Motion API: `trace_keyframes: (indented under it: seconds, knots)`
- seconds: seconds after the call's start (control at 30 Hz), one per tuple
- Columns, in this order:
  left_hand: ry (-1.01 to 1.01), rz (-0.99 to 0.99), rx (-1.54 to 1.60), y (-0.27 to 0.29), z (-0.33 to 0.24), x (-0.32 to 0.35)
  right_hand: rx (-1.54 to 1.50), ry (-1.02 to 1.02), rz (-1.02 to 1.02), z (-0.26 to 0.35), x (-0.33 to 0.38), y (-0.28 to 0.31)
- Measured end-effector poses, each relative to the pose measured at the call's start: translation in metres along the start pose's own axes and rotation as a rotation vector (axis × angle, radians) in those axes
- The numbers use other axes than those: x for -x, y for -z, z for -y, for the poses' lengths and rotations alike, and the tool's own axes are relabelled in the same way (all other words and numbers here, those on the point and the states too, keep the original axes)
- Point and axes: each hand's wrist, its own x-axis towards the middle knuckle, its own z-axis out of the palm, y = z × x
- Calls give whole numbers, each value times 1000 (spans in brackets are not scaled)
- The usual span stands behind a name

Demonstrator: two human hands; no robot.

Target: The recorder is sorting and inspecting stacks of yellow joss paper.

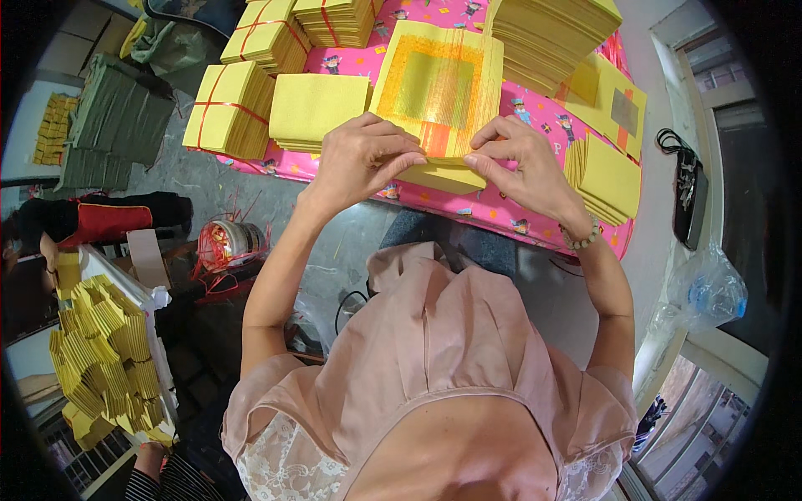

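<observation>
A stack of yellow paper sheets with a gold and orange printed square (439, 83) lies on the pink patterned table (535, 117) in front of me. My left hand (363, 159) pinches the near edge of the top sheet from the left. From the right, my right hand (522, 159) pinches the same edge, its wrist wearing a bead bracelet. Between both hands the near part of the sheet (443, 174) is folded over toward me.
Plain yellow paper stacks (317, 108), bundles tied with red string (230, 108) and a tall pile (551, 33) crowd the table. Folded yellow pieces (109, 359) heap at the left near another person. A red string spool (234, 242) sits on the floor. A black bag (689, 196) lies right.
</observation>
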Motion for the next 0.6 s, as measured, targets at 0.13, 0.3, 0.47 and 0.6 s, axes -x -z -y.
trace_keyframes:
  seconds: [0.13,0.3,0.47,0.6]
  knots:
    - [24,11,-12,1,-3,0,2,4,3,0,1,0]
    - [24,18,-30,2,-3,-2,-3,-30,26,0,1,0]
    - [17,19,-27,3,-2,-4,-1,-23,21,-1,-1,2]
    - [-10,5,-58,1,0,-6,-2,-20,3,-3,-2,1]
